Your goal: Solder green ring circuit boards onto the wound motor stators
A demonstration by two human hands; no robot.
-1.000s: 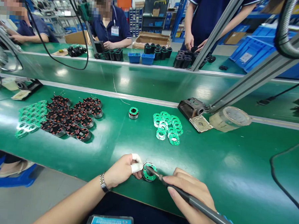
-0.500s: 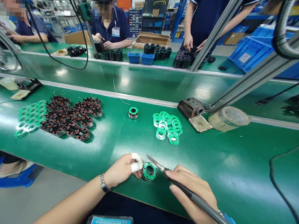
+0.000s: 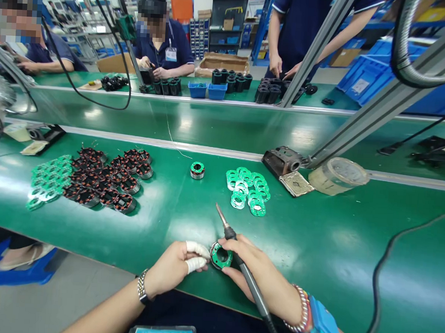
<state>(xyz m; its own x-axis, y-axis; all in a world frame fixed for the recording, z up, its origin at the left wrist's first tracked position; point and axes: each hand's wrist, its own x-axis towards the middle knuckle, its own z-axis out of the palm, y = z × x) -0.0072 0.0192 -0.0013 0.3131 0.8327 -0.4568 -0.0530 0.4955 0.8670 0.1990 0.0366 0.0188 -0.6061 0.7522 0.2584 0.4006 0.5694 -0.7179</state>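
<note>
A motor stator with a green ring board is near the table's front edge. My right hand pinches its right side between thumb and finger, and also holds a soldering iron whose tip points up and left, away from the board. My left hand, with white finger covers, is closed at the stator's left edge; what its fingertips pinch, if anything, is too small to make out. Another stator with a green board stands farther back. Loose green ring boards lie to the right of it.
Several wound stators and a stack of green boards cover the left. A soldering iron stand, a sponge and a round tub are at the back right. Co-workers sit and stand across the bench. A black cable hangs at right.
My right hand has moved left onto the stator, and the iron has swung more upright, its tip now farther from the board. My left hand has shifted slightly left and down.
</note>
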